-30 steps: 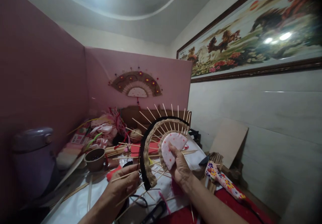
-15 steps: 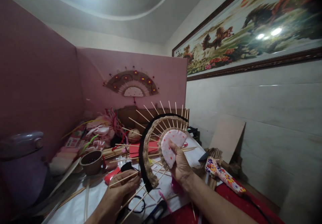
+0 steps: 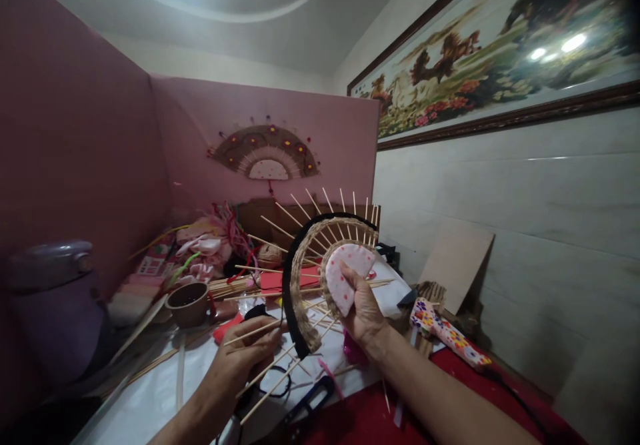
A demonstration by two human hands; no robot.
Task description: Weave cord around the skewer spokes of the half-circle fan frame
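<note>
A half-round fan frame (image 3: 303, 291) of thin wooden sticks, woven with tan twine and edged in black yarn, stands tilted in front of me. My right hand (image 3: 364, 306) grips its white, red-dotted centre pad (image 3: 345, 275), thumb on the front and fingers hidden behind. At the frame's lower left, my left hand (image 3: 245, 351) is closed, pinching a strand of black yarn (image 3: 281, 308) near the end of the black band. One of the sticks (image 3: 253, 332) passes across its fingers. Loops of black yarn (image 3: 275, 383) hang below.
A finished fan (image 3: 269, 155) hangs on the pink wall. Behind my hands lie a brown pot (image 3: 187, 306), bundled sticks, red paper and pink fabric scraps. A flowered glue gun (image 3: 450, 335) rests at right on red cloth; a dark-handled tool (image 3: 313, 398) lies in front.
The view has tilted slightly down, so surroundings sit higher in the picture. Both hands keep their grips, with the fan frame held nearly as before.
</note>
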